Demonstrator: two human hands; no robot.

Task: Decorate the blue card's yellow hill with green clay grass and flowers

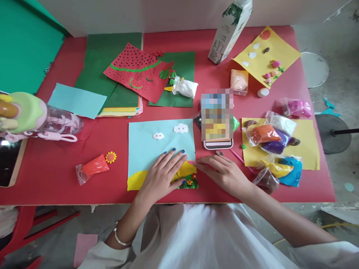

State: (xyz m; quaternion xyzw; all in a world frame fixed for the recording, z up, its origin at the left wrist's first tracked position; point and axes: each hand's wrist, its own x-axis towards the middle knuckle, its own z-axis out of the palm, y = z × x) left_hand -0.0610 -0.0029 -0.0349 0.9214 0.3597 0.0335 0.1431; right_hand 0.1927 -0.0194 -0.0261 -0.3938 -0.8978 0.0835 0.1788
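The left hand (pixel 164 173) lies flat, fingers spread and unclenched, palm down on the light blue sheet (pixel 148 144), covering part of the yellow clay strip (pixel 134 181) along the sheet's near edge. The right hand (pixel 223 172) rests just right of the sheet, fingers extended and pressed to the strip's right end, grasping nothing. A small clay flower patch (pixel 189 183) sits at the sheet's near right corner, between the two hands. Two white clay clouds (pixel 181 128) are fixed near the sheet's far edge. Left of the sheet, a bag of red clay (pixel 92 168) lies on the red worktop (pixel 56 168), with a clay sunflower (pixel 111 157) just beside it. Right of the sheet, a phone (pixel 217 144) stands close to its far right corner, and beyond it bags of coloured clay (pixel 269 136) lie on a yellow sheet (pixel 308 149). Farther from the sheet, a stack of green paper (pixel 112 59) carries a red watermelon cut-out (pixel 134 65). A carton (pixel 228 33) stands at the far side, next to another yellow sheet (pixel 280 52) holding small clay pieces.
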